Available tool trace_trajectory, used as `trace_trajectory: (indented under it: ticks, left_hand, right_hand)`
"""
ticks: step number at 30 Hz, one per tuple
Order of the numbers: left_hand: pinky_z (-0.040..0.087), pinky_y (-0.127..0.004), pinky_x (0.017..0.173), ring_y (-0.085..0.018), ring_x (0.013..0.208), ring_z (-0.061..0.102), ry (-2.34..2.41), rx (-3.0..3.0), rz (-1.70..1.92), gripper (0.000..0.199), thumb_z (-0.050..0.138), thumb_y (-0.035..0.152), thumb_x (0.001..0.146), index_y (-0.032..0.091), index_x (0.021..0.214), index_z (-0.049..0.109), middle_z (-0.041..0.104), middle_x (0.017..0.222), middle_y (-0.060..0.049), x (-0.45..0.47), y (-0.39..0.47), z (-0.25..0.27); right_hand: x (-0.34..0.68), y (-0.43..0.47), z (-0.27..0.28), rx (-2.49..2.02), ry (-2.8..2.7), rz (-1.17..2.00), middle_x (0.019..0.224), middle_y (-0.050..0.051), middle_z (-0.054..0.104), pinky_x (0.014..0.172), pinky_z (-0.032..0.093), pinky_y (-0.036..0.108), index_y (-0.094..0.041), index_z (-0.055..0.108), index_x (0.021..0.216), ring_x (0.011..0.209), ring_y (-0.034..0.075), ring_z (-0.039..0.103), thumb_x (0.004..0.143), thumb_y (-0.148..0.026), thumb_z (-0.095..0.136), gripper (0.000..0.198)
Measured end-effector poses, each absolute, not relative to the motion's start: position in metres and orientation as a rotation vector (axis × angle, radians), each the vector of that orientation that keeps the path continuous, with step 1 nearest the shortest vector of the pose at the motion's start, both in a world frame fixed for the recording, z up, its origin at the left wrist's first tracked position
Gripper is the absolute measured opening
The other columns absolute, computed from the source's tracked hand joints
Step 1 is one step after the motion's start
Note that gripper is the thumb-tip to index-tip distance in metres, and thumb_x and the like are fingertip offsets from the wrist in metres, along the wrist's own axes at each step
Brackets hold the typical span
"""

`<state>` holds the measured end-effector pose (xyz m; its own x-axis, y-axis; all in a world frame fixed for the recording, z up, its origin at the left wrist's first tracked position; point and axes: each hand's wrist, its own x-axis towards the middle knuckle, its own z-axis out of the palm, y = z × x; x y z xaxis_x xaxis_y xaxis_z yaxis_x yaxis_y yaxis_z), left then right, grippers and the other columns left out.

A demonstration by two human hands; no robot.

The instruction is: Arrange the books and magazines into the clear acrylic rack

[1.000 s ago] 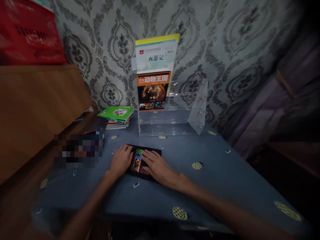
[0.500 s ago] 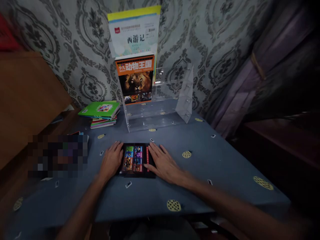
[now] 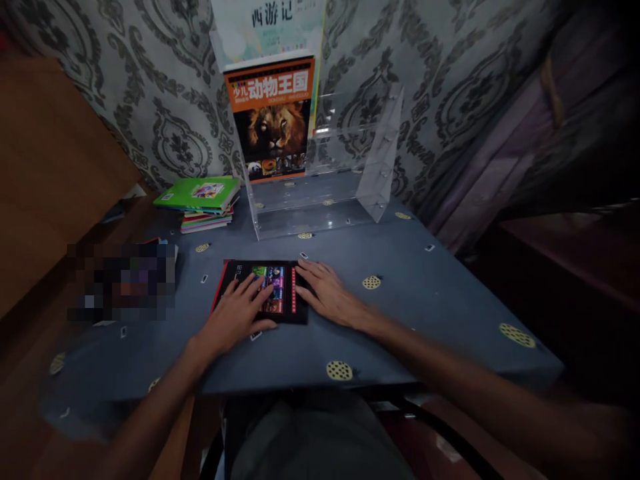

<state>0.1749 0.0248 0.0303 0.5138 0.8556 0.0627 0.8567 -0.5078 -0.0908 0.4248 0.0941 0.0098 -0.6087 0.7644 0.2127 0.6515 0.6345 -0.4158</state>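
Observation:
A black book (image 3: pixel 286 308) with small coloured pictures and a red strip down its right side lies flat on the table. A red edge shows along its left side. My left hand (image 3: pixel 236 316) rests on the book's left and middle part with fingers spread, covering some pictures. At the book's right edge lies my right hand (image 3: pixel 330 295), its fingers stretched out flat and the fingertips touching the cover.
Behind the book stands a clear acrylic stand (image 3: pixel 377 167) holding an orange lion-cover book (image 3: pixel 275 127) and a taller pale book (image 3: pixel 270 37). A stack of books (image 3: pixel 197 195) sits at the back left. Nearer on the left is a blurred-out item (image 3: pixel 125 280) on the patterned tablecloth (image 3: pixel 410 267).
My left hand has moved from the book's left edge onto its cover, and the red left edge now shows. My right hand stays by the right edge. The view has tilted down.

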Motion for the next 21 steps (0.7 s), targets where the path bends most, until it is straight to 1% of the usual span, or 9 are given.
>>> trace_trajectory:
  ticks: [4, 6, 8, 10, 12, 14, 16, 19, 21]
  left_hand:
    - [0.047, -0.047, 0.105, -0.032, 0.135, 0.052, -1.301, -2.602, -0.030, 0.054, 0.044, 0.051, 0.099, 0.018, 0.141, 0.050, 0.059, 0.142, -0.016, 0.175, 0.022, 0.029]
    - [0.051, -0.042, 0.099, -0.030, 0.127, 0.059, -1.265, -2.574, -0.105, 0.042, 0.043, 0.043, 0.101, 0.018, 0.133, 0.056, 0.065, 0.133, -0.015, 0.175, 0.021, 0.030]
    - [0.054, -0.036, 0.091, -0.026, 0.115, 0.066, -1.318, -2.558, -0.205, 0.034, 0.041, 0.039, 0.103, 0.019, 0.121, 0.060, 0.071, 0.121, -0.013, 0.174, 0.022, 0.033]
    - [0.054, -0.030, 0.079, -0.021, 0.096, 0.072, -1.432, -2.546, -0.277, 0.030, 0.038, 0.038, 0.104, 0.020, 0.108, 0.062, 0.075, 0.104, -0.009, 0.174, 0.025, 0.038]
    - [0.050, -0.026, 0.066, -0.018, 0.077, 0.072, -1.551, -2.517, -0.327, 0.031, 0.036, 0.037, 0.104, 0.021, 0.098, 0.061, 0.074, 0.086, -0.005, 0.172, 0.029, 0.043]
    - [0.044, -0.024, 0.059, -0.016, 0.066, 0.069, -1.637, -2.478, -0.418, 0.034, 0.032, 0.036, 0.105, 0.021, 0.092, 0.060, 0.071, 0.073, -0.002, 0.171, 0.032, 0.045]
    - [0.041, -0.023, 0.056, -0.015, 0.060, 0.066, -1.684, -2.441, -0.566, 0.038, 0.029, 0.036, 0.105, 0.021, 0.088, 0.059, 0.068, 0.067, -0.001, 0.170, 0.034, 0.046]
    - [0.038, -0.023, 0.052, -0.014, 0.051, 0.062, -1.695, -2.425, -0.816, 0.041, 0.027, 0.038, 0.104, 0.021, 0.084, 0.059, 0.064, 0.059, 0.000, 0.170, 0.032, 0.046]
    - [0.038, -0.022, 0.050, -0.013, 0.050, 0.061, -1.703, -2.415, -0.992, 0.040, 0.029, 0.040, 0.104, 0.022, 0.088, 0.062, 0.064, 0.059, 0.001, 0.170, 0.032, 0.046]
  right_hand:
    - [0.428, 0.104, 0.005, -1.003, -2.369, 0.521, 0.144, 0.017, 0.057, 0.117, 0.034, 0.054, -0.013, 0.061, 0.135, 0.140, 0.027, 0.046, 0.105, -0.045, 0.028, 0.055]
    - [0.429, 0.107, 0.004, -0.955, -2.311, 0.578, 0.139, 0.014, 0.062, 0.116, 0.036, 0.053, -0.017, 0.065, 0.131, 0.139, 0.027, 0.047, 0.105, -0.048, 0.025, 0.056]
    - [0.430, 0.108, 0.006, -0.937, -2.266, 0.630, 0.135, 0.012, 0.066, 0.116, 0.036, 0.053, -0.019, 0.068, 0.128, 0.140, 0.027, 0.047, 0.105, -0.052, 0.025, 0.058]
    - [0.431, 0.108, 0.010, -0.935, -2.233, 0.685, 0.131, 0.010, 0.068, 0.116, 0.036, 0.052, -0.020, 0.069, 0.124, 0.139, 0.027, 0.048, 0.104, -0.055, 0.026, 0.059]
    - [0.433, 0.108, 0.013, -0.918, -2.212, 0.752, 0.127, 0.009, 0.070, 0.115, 0.036, 0.052, -0.021, 0.071, 0.121, 0.137, 0.027, 0.050, 0.104, -0.056, 0.026, 0.059]
    - [0.434, 0.110, 0.015, -0.873, -2.196, 0.824, 0.122, 0.009, 0.072, 0.114, 0.037, 0.051, -0.021, 0.071, 0.119, 0.133, 0.027, 0.053, 0.103, -0.056, 0.028, 0.058]
    - [0.435, 0.111, 0.015, -0.832, -2.170, 0.880, 0.119, 0.010, 0.073, 0.111, 0.040, 0.050, -0.021, 0.072, 0.116, 0.128, 0.028, 0.057, 0.099, -0.061, 0.038, 0.055]
    - [0.434, 0.113, 0.012, -0.810, -2.089, 0.910, 0.114, 0.012, 0.072, 0.102, 0.046, 0.048, -0.021, 0.075, 0.108, 0.111, 0.030, 0.064, 0.081, -0.067, 0.065, 0.054]
    - [0.432, 0.115, 0.009, -0.766, -2.047, 0.952, 0.107, 0.011, 0.073, 0.096, 0.049, 0.046, -0.021, 0.076, 0.102, 0.103, 0.028, 0.066, 0.079, -0.065, 0.069, 0.050]
